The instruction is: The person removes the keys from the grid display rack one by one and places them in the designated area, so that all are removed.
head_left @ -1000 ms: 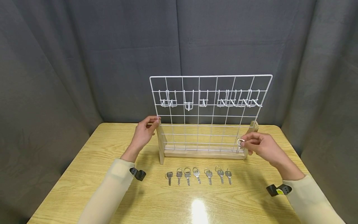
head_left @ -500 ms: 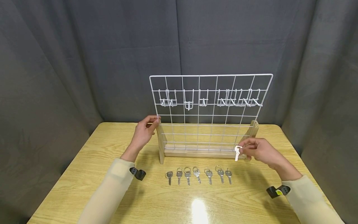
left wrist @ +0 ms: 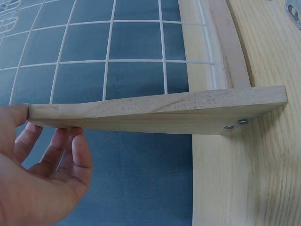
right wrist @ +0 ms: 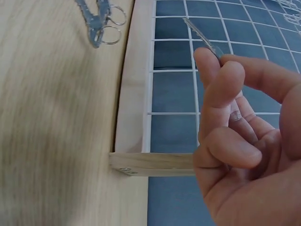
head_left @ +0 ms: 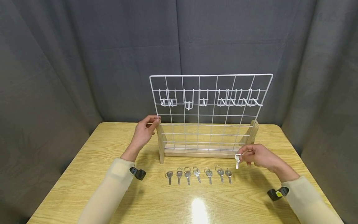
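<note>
In the head view, my right hand (head_left: 258, 156) pinches a silver key (head_left: 237, 161) by its head, blade hanging down, just in front of the rack's right end. The right wrist view shows this key (right wrist: 202, 36) edge-on between thumb and fingers. My left hand (head_left: 143, 132) grips the top of the left wooden upright (left wrist: 155, 107) of a white wire grid rack (head_left: 198, 125); thumb and fingers lie on opposite faces of the wood. On the table before the rack lies a row of several keys with rings (head_left: 209, 176).
Several white wire hooks (head_left: 203, 102) hang along the grid's upper part, jutting forward. A wooden base bar (head_left: 199, 153) joins the two uprights. The wood-grain table (head_left: 92, 174) ends at grey curtains (head_left: 126, 62) behind and at the sides.
My right hand has come down and forward from the grid's lower right corner with the key, which now hangs in fuller view. The left hand stays on the upright.
</note>
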`<state>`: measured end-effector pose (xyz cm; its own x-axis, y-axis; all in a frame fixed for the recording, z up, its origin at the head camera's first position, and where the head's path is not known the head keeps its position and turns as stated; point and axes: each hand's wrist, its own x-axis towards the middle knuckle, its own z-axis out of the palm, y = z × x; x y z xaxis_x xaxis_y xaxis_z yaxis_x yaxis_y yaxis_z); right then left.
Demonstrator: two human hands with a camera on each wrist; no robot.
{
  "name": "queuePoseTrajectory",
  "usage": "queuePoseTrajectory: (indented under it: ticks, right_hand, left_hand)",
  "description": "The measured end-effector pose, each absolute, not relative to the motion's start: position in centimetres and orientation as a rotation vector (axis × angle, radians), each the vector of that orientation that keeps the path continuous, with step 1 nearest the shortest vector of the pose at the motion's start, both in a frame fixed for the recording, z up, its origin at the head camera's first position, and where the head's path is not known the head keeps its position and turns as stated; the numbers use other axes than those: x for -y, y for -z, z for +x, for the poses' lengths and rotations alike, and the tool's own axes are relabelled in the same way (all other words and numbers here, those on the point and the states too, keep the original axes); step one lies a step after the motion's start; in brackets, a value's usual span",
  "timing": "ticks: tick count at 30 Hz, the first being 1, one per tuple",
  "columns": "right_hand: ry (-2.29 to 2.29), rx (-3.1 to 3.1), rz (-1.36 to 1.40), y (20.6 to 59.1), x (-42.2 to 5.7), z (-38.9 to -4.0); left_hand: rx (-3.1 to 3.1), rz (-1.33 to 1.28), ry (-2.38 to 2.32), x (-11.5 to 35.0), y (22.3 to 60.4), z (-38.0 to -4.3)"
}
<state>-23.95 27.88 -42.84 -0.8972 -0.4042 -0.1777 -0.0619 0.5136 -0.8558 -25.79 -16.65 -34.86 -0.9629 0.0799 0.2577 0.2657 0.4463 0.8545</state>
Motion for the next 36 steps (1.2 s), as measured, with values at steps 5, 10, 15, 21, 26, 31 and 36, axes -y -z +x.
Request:
queuePoseTrajectory:
  ticks: [5,10,15,21,26,31,36]
  right_hand:
    - [1.347,-2.374,-0.398,43.4,-27.9,-23.9]
    - [1.341,-2.35,-0.387,44.2,-27.9,-23.8]
    - [1.347,-2.334,-0.401,45.2,-27.8,-23.8]
    - [1.355,-2.302,-0.428,45.9,-27.7,-23.6]
    - [1.347,-2.285,-0.422,46.5,-27.8,-23.7]
    - [1.34,-2.25,-0.404,47.1,-27.9,-23.9]
    - [1.334,-2.232,-0.392,47.6,-27.8,-23.8]
  left_hand:
    - [2.513,-0.302,1.533,16.6,34.8,-25.7]
    - [2.517,-0.298,1.538,16.7,34.8,-25.8]
    - [2.525,-0.297,1.526,16.7,34.9,-25.8]
    - [2.523,-0.307,1.536,16.7,34.9,-25.8]
    - [2.524,-0.305,1.533,16.7,35.0,-25.8]
    - [2.516,-0.308,1.542,16.7,34.9,-25.8]
    - [2.518,-0.31,1.537,16.7,34.9,-25.8]
